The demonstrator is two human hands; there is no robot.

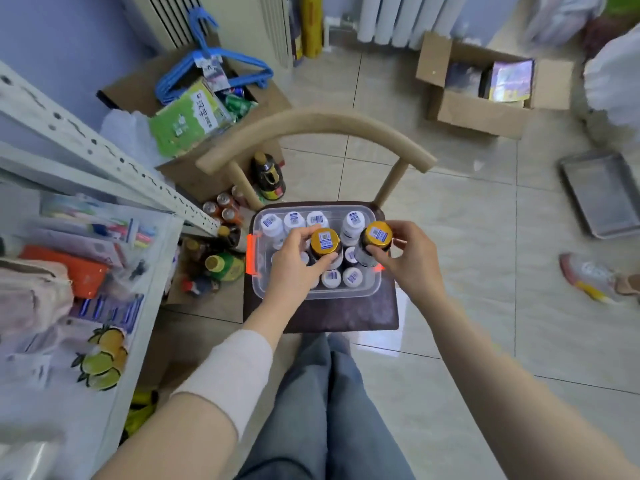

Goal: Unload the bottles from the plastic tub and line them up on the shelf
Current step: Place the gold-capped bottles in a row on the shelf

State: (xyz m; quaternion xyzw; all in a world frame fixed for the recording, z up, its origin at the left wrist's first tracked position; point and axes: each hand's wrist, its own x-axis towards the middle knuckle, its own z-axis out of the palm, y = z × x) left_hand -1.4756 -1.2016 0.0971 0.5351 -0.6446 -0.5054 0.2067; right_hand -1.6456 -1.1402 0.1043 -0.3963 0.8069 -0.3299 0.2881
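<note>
Jeans (329,410) nearest; L hand (294,263) fingers (304,233) grip gold-cap bottle (325,241); R hand (412,258) fingers grip 2nd bottle (378,233), over tub (311,295).

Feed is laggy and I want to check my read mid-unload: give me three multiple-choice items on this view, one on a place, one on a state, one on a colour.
1. Where does the plastic tub rest?
A. on the shelf
B. on the floor tiles
C. on the chair seat

2. What are the left hand and right hand doing?
A. both lie flat on the tub's rim
B. each grips one bottle
C. only the left holds a bottle

3. What colour are the caps of the left-held bottle and right-held bottle?
A. gold
B. white
C. red

Answers:
1 C, the tub sits on the dark cushion of the chair seat.
2 B, fingers curl round a bottle in each hand.
3 A, both caps are gold with a blue-and-white sticker.
</note>
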